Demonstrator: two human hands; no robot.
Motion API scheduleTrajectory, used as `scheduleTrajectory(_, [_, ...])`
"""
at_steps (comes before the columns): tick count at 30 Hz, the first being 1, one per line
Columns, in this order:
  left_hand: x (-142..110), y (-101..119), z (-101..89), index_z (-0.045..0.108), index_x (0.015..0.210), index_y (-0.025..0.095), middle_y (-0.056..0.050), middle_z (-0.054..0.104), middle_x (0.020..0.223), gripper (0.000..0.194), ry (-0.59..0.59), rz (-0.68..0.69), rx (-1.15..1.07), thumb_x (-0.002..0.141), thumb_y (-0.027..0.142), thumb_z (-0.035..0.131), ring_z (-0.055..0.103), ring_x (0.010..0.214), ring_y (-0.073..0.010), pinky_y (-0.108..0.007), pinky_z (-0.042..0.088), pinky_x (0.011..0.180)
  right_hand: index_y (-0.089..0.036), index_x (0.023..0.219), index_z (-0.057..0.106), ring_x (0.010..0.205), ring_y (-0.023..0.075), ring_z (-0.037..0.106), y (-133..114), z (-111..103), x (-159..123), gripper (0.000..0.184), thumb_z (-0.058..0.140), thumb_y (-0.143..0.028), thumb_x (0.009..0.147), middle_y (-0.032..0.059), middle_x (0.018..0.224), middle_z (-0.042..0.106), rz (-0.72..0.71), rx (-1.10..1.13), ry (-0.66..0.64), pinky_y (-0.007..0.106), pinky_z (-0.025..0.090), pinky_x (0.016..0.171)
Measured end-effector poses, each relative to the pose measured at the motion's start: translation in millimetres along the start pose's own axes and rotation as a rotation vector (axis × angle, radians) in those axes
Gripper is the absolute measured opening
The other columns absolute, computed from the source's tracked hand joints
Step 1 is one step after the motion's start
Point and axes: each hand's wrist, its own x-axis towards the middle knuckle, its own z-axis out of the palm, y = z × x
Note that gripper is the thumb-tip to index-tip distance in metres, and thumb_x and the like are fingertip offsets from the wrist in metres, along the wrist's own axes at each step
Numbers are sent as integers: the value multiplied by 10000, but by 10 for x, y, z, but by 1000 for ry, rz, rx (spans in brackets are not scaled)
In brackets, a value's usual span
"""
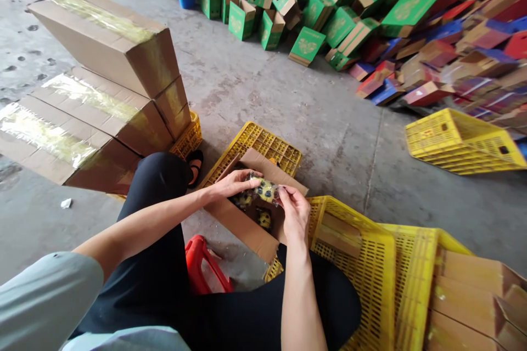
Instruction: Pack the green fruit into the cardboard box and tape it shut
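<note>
1. The left hand [236,183] and right hand [295,209] each pinch an end of a yellow, dark-spotted packet in clear plastic [265,191]; neither is nearer.
2. Its long axis runs crosswise between them, right end slightly closer to the body.
3. Below: an open brown cardboard box [242,227].
4. Beyond: a yellow plastic lattice crate [274,145].

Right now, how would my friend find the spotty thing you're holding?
Find the open cardboard box by the person's knees. Over it, the left hand and right hand hold a clear-wrapped yellow packet with dark spots. It alone is held up between both hands; similar ones lie in the box.
</note>
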Motion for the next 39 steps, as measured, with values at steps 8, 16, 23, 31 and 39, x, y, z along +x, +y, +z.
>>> scheduleTrajectory(8, [6, 25, -1, 723, 1181, 122, -72, 761, 1022, 703, 38, 38, 75, 775, 680, 858, 694, 892, -184, -301, 515, 855, -204, 995, 737, 887, 239, 732, 39, 26, 21, 434, 728, -604, 828, 84, 953, 787, -121, -190, 122, 379, 594, 864])
scheduleTrajectory(16, [0, 16, 4, 710, 1162, 129, -74, 759, 1029, 676, 55, 45, 38, 762, 644, 888, 690, 887, -179, -304, 509, 857, -207, 1048, 722, 917, 218, 719, 38, 9, 11, 428, 773, -568, 824, 60, 990, 765, -87, -63, 86, 352, 583, 863])
scheduleTrajectory(23, [-1, -13, -61, 709, 1160, 155, -72, 755, 1089, 645, 86, 73, 24, 727, 575, 937, 699, 943, -194, -315, 515, 899, -243, 1085, 754, 999, 229, 737, -25, 41, -19, 428, 816, -553, 798, 57, 1131, 788, 41, 64, -91, 386, 598, 922])
scheduleTrajectory(31, [-24, 69, -5, 734, 1266, 162, -105, 757, 1175, 747, -27, -39, 48, 694, 591, 953, 716, 1024, -241, -350, 519, 955, -220, 905, 754, 800, 215, 704, -40, 17, -40, 445, 816, -635, 756, 34, 889, 777, 23, -75, -60, 347, 591, 748])
scheduleTrajectory(39, [-23, 85, -16, 794, 1146, 145, -86, 783, 1053, 676, 6, 22, 127, 671, 595, 961, 715, 918, -214, -317, 529, 888, -220, 959, 742, 850, 207, 698, -56, 33, -44, 449, 813, -625, 776, 36, 926, 769, 4, -58, -86, 341, 586, 828])
